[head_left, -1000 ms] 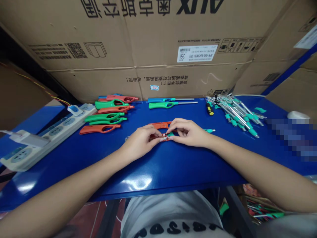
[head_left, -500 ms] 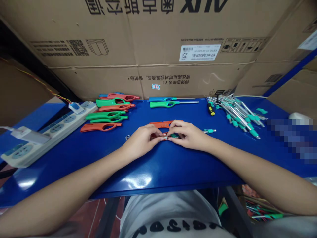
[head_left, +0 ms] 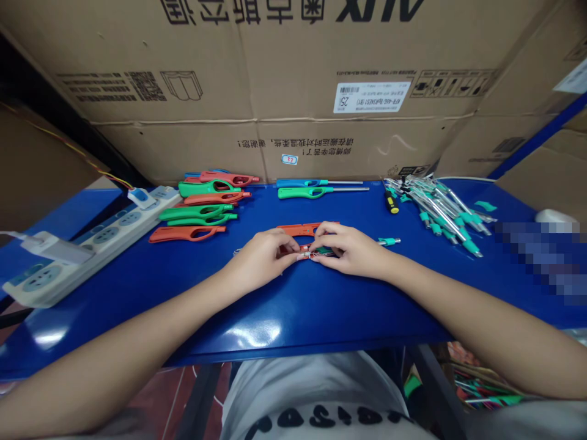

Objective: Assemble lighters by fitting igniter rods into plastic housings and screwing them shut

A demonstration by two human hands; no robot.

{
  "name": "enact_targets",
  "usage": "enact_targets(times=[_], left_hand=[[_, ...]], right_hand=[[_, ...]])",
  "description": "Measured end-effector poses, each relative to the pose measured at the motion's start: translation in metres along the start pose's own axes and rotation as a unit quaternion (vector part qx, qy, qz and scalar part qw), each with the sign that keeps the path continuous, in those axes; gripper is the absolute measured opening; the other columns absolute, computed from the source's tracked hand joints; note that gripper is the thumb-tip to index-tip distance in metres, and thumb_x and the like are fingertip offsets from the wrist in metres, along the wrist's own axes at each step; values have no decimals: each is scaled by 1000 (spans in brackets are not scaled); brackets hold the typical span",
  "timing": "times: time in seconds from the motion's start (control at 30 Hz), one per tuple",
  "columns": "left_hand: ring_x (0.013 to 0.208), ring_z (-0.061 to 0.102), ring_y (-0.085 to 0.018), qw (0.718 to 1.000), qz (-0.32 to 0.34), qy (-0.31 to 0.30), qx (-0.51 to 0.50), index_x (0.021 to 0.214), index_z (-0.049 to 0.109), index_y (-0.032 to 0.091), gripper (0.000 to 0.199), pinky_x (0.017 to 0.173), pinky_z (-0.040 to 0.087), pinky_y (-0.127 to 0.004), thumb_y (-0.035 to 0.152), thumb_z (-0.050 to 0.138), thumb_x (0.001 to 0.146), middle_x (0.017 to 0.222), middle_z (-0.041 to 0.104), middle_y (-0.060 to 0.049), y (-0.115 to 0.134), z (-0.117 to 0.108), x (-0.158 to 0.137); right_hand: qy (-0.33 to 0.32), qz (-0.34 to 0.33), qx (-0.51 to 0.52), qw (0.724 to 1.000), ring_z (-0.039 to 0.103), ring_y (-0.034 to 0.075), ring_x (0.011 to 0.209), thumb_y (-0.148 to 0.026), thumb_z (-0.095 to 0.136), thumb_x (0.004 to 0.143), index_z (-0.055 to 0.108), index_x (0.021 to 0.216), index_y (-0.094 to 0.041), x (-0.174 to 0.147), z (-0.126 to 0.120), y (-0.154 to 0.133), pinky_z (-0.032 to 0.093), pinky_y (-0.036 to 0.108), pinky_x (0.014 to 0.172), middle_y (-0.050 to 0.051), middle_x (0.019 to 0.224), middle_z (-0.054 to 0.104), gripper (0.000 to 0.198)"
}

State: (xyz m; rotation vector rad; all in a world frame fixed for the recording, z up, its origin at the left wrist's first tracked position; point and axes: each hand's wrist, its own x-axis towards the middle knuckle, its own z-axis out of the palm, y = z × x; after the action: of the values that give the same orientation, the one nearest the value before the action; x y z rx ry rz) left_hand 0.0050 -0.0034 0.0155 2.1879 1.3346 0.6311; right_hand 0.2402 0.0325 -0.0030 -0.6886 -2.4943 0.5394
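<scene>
At the middle of the table my left hand [head_left: 265, 260] and my right hand [head_left: 355, 252] face each other, thumbs and forefingers pinched. Between their fingertips is a small whitish, metallic-looking lighter part [head_left: 306, 253], too small to name exactly. Just beyond the fingers lies an orange lighter handle shell [head_left: 300, 230], partly covered by my right hand. A metal lighter tube with a teal collar [head_left: 389, 242] sticks out past the right knuckles; the rest of it is hidden. Little metal pieces [head_left: 237, 251] lie beside my left hand.
Orange and green lighter handles [head_left: 197, 214] lie stacked at left, near a white power strip [head_left: 98, 250]. Two long lighters [head_left: 316, 188] rest at the back. To the right are a yellow-black screwdriver [head_left: 391, 201] and a pile of metal tubes [head_left: 443, 211]. Cardboard [head_left: 293, 91] walls the back.
Both hands keep almost the same pinched pose over the small part. The left hand has shifted very slightly, covering more of the little metal pieces beside it.
</scene>
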Motion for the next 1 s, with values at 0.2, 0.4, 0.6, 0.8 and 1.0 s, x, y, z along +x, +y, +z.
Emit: enact_targets(times=[0.2,0.4,0.6,0.8,1.0], left_hand=[[64,62,-14,999,-10,-22,22,89,78,18,11,64,46,-26,25,70,89,82,73,-4,1,-9,0],[62,60,-13,999,-6,-32,24,88,79,19,10,63,44,-25,23,71,89,82,74,-3,1,-11,1],[63,61,-14,1000,-4,-19,20,84,79,19,9,62,43,-25,25,73,87,79,74,-3,0,-9,1],[68,63,-16,999,17,-13,50,87,80,20,10,63,43,-25,24,72,87,80,75,-4,2,-9,-1],[70,64,-16,998,22,-15,55,87,80,20,11,64,43,-26,25,71,88,81,76,-4,4,-10,-2]], right_hand=[[-2,-5,28,1000,46,7,60,-26,65,92,72,103,-18,0,-3,1,43,24,61,5,100,60,15],[-7,-22,20,1000,48,9,63,-26,64,93,73,102,-18,-1,-5,1,44,24,61,6,101,61,15],[-7,-36,16,999,53,11,69,-25,63,92,73,104,-18,-1,-5,2,47,25,64,7,101,62,17],[-18,-47,4,999,58,13,77,-24,61,94,74,108,-20,-3,-6,4,50,27,70,8,103,62,20],[-36,-50,-15,998,62,16,87,-23,61,94,75,114,-21,-5,-9,4,52,29,77,9,107,63,25]])
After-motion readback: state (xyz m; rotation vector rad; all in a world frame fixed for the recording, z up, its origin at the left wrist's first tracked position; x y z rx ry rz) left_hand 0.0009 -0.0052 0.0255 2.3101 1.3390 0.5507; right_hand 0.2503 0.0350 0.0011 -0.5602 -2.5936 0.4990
